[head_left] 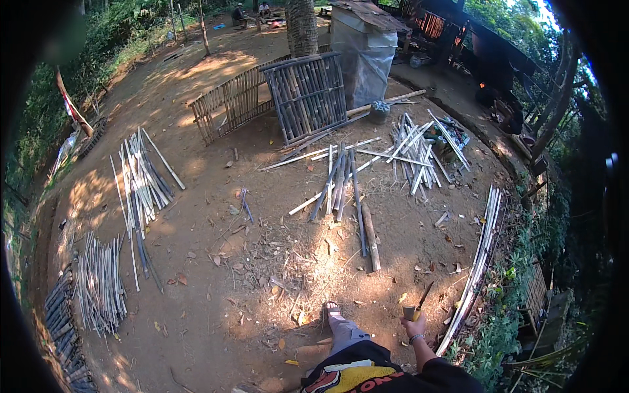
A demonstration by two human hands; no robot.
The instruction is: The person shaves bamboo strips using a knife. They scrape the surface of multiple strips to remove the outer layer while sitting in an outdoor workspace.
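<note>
My right hand (415, 326) is closed at the end of my outstretched forearm, low and right of my body. From it a knife (426, 292) with a narrow dark blade points up and away. A short tan piece (409, 313) with a flat end shows at the same hand; whether it is part of the handle or a separate thing I cannot tell. My left hand does not show. Ahead of my sandalled foot (332, 309) lie a thick brown bamboo pole (370, 237) and several dark and pale bamboo strips (341, 177).
Long pale strips (477, 262) line the planted edge at right. Split bamboo bundles (141, 177) and shorter sticks (99, 285) lie at left, another pile (419, 154) far right. A bamboo panel (306, 97) leans near a tree trunk (301, 29) and a sheeted shed (363, 62). People sit far off.
</note>
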